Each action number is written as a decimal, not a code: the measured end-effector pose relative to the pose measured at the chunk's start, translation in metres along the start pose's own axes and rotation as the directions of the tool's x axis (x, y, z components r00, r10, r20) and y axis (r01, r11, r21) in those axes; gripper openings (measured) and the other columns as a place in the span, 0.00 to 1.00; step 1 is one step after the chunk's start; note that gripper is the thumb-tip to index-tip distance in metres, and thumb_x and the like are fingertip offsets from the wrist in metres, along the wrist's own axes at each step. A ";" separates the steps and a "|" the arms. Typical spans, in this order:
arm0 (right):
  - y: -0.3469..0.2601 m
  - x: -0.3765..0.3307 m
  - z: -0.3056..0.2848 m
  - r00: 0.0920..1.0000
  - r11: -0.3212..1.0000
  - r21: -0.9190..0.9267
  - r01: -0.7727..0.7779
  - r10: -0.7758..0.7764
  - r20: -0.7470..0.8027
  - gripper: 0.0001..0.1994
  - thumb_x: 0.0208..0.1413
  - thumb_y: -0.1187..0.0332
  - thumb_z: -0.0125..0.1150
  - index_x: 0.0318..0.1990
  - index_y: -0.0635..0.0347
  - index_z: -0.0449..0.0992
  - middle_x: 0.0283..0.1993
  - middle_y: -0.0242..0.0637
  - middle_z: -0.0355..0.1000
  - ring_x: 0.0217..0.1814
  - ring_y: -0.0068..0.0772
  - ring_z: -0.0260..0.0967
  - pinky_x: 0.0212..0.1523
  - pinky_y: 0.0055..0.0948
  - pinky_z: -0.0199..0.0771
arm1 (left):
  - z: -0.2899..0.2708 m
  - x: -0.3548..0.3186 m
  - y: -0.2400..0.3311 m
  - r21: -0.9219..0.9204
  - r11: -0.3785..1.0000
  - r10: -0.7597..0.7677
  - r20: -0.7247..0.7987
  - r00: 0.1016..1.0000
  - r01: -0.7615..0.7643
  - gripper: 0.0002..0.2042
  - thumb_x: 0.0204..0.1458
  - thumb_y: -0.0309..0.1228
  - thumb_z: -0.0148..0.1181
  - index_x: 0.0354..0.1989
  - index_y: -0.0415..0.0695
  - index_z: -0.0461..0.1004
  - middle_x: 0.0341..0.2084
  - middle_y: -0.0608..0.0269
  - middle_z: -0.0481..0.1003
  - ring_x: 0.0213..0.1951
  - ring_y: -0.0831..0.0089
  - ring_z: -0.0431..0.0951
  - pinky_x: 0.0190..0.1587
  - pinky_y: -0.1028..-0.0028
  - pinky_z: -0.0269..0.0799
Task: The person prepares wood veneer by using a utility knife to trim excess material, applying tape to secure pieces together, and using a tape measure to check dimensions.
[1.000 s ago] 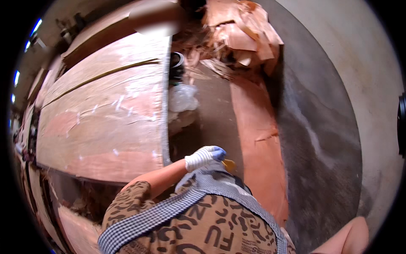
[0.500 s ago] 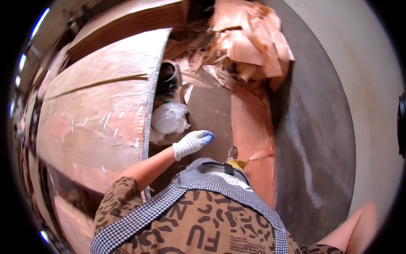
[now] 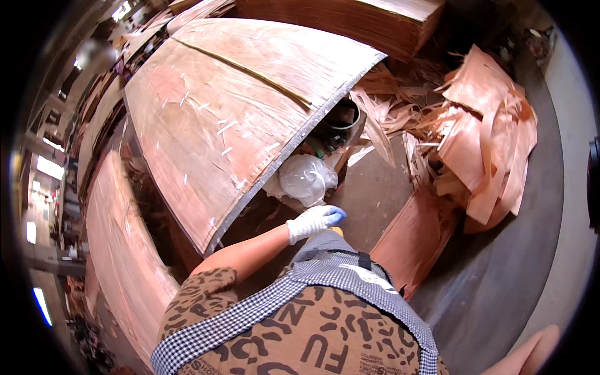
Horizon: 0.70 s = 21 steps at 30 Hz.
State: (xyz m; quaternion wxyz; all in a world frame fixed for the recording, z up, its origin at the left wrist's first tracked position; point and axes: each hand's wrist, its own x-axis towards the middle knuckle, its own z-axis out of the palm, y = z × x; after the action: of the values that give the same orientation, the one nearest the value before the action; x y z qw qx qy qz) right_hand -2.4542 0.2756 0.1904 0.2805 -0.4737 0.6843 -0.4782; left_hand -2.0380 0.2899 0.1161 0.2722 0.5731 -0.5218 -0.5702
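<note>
Torn veneer [image 3: 490, 137] is heaped at the right, near a pale wall [image 3: 572, 119]. Below the heap, a reddish strip [image 3: 415, 237] is laid on the floor [image 3: 375, 197]. A thick wood stack [image 3: 350, 22] is seen at the top, and a dark round bucket [image 3: 344, 115] is placed left of the heap.

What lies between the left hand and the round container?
In the head view, a clear plastic bag lies between the gloved left hand and the round container.
</note>
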 end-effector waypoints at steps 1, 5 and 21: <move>-0.001 0.011 0.008 1.000 1.000 0.010 -0.006 0.006 0.026 0.05 0.52 0.70 0.47 0.29 0.59 0.68 0.26 0.33 0.66 0.23 0.22 0.59 0.23 0.21 0.59 | -0.004 0.001 -0.004 0.061 0.998 -0.016 -0.019 1.000 0.017 0.13 0.53 0.33 0.48 0.42 0.40 0.70 0.32 0.67 0.72 0.35 0.79 0.70 0.40 0.79 0.66; -0.003 0.058 0.043 0.995 0.997 0.066 -0.041 0.035 0.091 0.04 0.52 0.70 0.48 0.30 0.60 0.68 0.27 0.33 0.66 0.24 0.22 0.59 0.24 0.21 0.60 | -0.026 0.035 -0.021 -0.276 0.960 -0.083 -0.109 0.991 0.050 0.12 0.52 0.32 0.49 0.41 0.38 0.70 0.32 0.66 0.72 0.34 0.79 0.70 0.39 0.78 0.66; -0.044 0.215 0.182 0.963 0.914 0.339 -0.222 0.152 0.221 0.05 0.52 0.70 0.50 0.34 0.61 0.69 0.29 0.35 0.66 0.26 0.23 0.60 0.26 0.20 0.62 | -0.229 0.253 -0.003 0.299 0.868 -0.071 -0.715 0.695 0.396 0.23 0.45 0.41 0.47 0.51 0.48 0.64 0.48 0.42 0.63 0.48 0.52 0.66 0.50 0.64 0.62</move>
State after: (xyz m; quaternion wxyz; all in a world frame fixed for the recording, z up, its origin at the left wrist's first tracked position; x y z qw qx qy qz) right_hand -2.3696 0.0036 0.1760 0.4714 -0.3898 0.5971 -0.5190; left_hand -1.8712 -0.0035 0.0660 0.2343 0.8503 -0.4174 -0.2190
